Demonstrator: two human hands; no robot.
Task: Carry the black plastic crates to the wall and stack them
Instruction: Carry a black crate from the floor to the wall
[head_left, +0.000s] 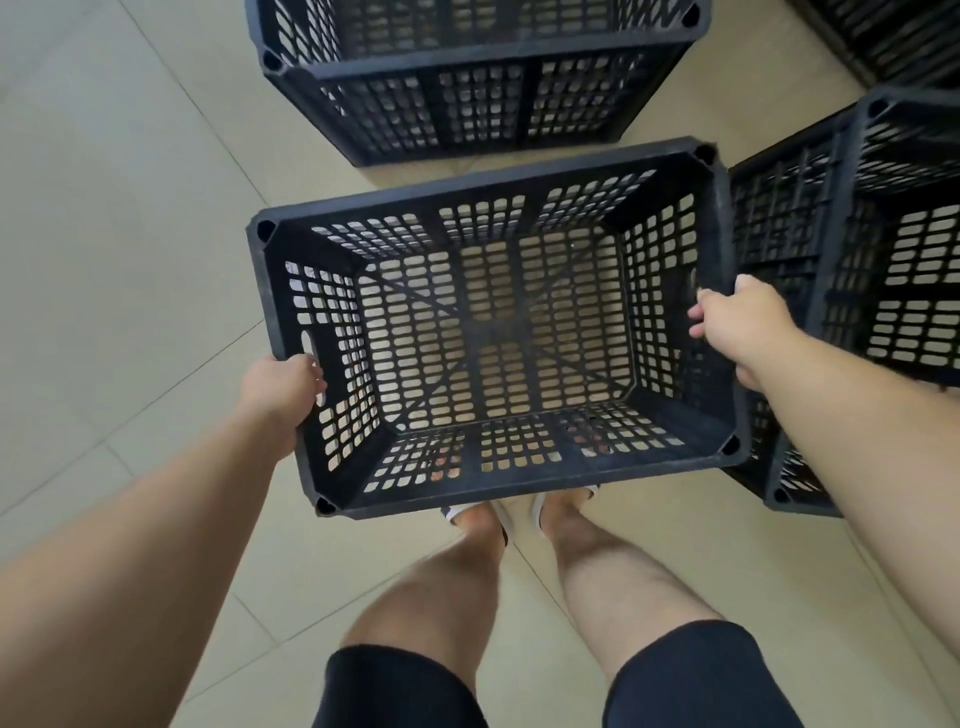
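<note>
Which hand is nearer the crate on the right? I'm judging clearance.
Right. The right hand grips the held crate beside that crate on the right; the left hand grips the far end.

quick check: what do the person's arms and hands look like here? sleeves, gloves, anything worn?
Both arms are bare as far as the frame shows, with no sleeves in view. The left hand and right hand have no gloves; no watch, ring or band visible. Lower down: dark shorts and white slip-on sandals.

An empty black perforated crate (493, 332) hangs upright, slightly tilted, above the floor beside three other crates (478, 78).
</note>
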